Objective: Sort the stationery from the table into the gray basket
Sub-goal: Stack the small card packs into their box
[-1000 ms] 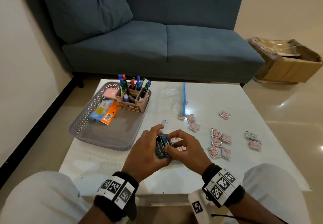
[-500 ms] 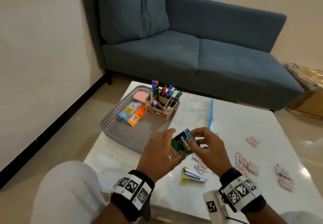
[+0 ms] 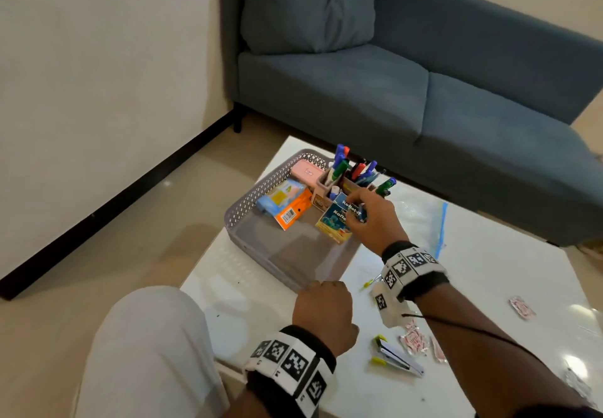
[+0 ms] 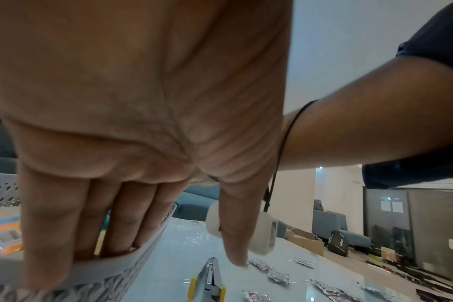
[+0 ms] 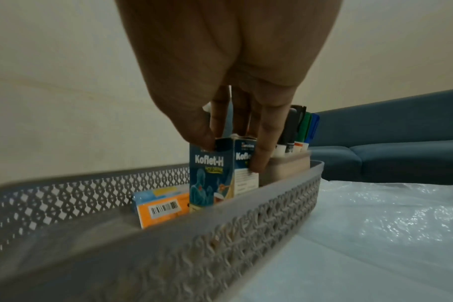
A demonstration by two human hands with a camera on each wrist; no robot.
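Observation:
The gray basket [image 3: 243, 212] lies on the left part of the white table [image 3: 489, 287]. My right hand [image 3: 354, 213] pinches the top of a blue Koflet-H box [image 3: 336, 223] and holds it upright inside the basket, beside the pen holder [image 3: 350, 186]. In the right wrist view my right hand [image 5: 232, 153] has thumb and fingers on the box [image 5: 210, 179], low behind the basket [image 5: 220, 235] wall. My left hand [image 3: 321, 300] grips the basket's near rim; my left hand [image 4: 163, 255] has its fingers hooked over the rim [image 4: 111, 265]. A stapler [image 3: 396, 357] lies on the table.
In the basket lie an orange and blue packet [image 3: 287, 204] and a pink case [image 3: 306, 171]. Several small sachets [image 3: 414, 339] lie on the table beside the stapler [image 4: 210, 280]. A clear plastic bag [image 3: 421, 218] lies right of the basket. A blue sofa [image 3: 424, 91] stands behind.
My right hand has carried the blue box from above the table into the basket. My left hand let go of the box and took the basket's near rim.

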